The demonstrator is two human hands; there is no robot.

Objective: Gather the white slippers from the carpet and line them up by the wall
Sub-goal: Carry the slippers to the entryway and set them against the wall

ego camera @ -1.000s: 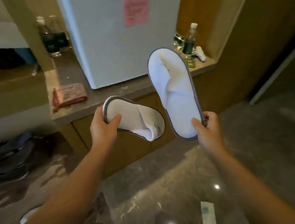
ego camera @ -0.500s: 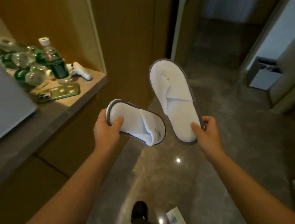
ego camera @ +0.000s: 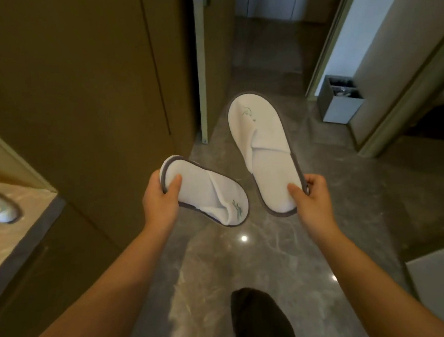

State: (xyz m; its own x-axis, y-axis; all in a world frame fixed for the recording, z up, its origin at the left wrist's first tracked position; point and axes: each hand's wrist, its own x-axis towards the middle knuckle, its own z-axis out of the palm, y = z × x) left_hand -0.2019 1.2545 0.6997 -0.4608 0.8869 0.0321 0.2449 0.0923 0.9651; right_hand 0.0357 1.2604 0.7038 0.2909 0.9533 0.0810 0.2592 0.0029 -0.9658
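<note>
Two white slippers with grey edging are held in the air at the centre of the frame, above a glossy grey marble floor point(ego camera: 289, 256). The left slipper point(ego camera: 207, 193) is gripped at its heel end by the left hand point(ego camera: 160, 202): the grip is closed around the rim, thumb pressed on the insole, fingers hidden beneath. Its toe points toward the lower right, and a small green emblem is seen on the toe band. The right slipper point(ego camera: 264, 151) is pinched at its heel by the right hand point(ego camera: 311, 201), thumb on the insole and fingers curled behind the edge; it is held nearly upright, toe toward the top of the frame. The two slippers are close together but not touching. Both bare forearms are extended forward from the lower corners. A brown wooden wall panel point(ego camera: 76, 86) fills the upper left, with a stone-topped table point(ego camera: 14, 238) at the left edge. A small grey bin point(ego camera: 340, 103) stands at the upper right.
</note>
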